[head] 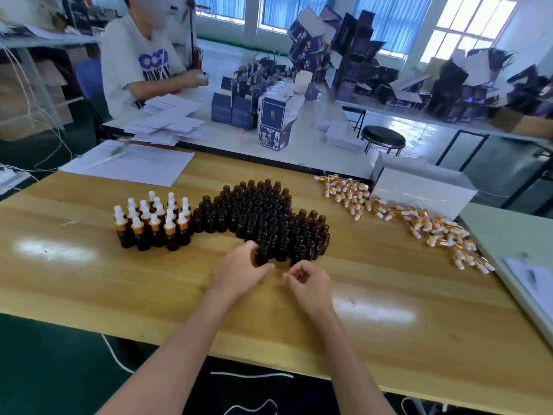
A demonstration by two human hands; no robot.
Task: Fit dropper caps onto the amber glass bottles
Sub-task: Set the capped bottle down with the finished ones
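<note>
Left hand (pixel 242 266) wraps its fingers round an uncapped amber bottle (pixel 263 253) at centre frame. Right hand (pixel 309 281) is curled; I cannot tell whether it holds anything. The next move probably calls for a cap from the dropper caps (pixel 348 194) at right.

I can read no text here. The purple and dark print on the white T-shirt (pixel 154 65) of the person across from me is too blurred to read. The blue boxes (pixel 270 127) on the white table (pixel 311 127) beyond my wooden table's far edge carry pictures and print too small to read.
</note>
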